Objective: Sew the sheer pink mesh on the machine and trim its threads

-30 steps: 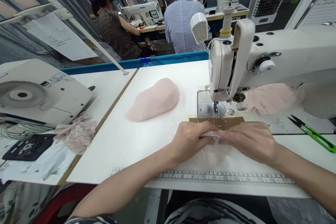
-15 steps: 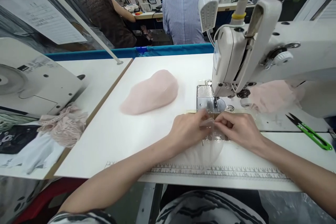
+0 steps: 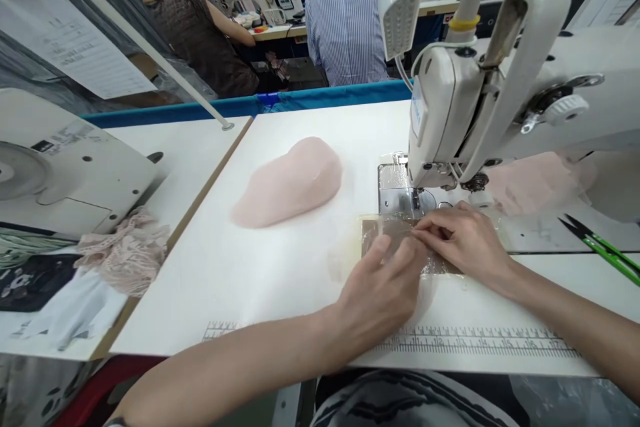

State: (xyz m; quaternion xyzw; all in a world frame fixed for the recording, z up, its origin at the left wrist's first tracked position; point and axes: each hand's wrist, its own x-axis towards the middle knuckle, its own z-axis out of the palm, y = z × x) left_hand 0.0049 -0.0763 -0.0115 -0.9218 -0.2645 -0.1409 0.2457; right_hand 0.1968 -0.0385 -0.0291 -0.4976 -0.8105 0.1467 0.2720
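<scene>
My left hand (image 3: 385, 280) is closed, its fingers bent over a thin sheer fabric piece (image 3: 397, 228) just in front of the sewing machine (image 3: 445, 107). My right hand (image 3: 465, 240) pinches the same fabric between thumb and forefinger, close beside the left. The fabric is almost see-through, so its outline is hard to make out, and the left fingertips are partly hidden. Behind the hands are the metal needle plate (image 3: 395, 197) and the presser foot (image 3: 417, 199). A brownish, tape-covered patch (image 3: 370, 240) shows on the table under the fingers.
Pale pink sheer pieces (image 3: 290, 183) lie left of the machine, and more pink fabric (image 3: 540, 180) lies under its arm. Green thread snips (image 3: 605, 250) rest at the right. A printed ruler (image 3: 465, 340) runs along the front edge. Two people sit beyond the blue cloth edge (image 3: 330, 95).
My left hand has come nearer to me and turned, its back now upward. My right hand stays pinched near the needle plate. The view has shifted slightly.
</scene>
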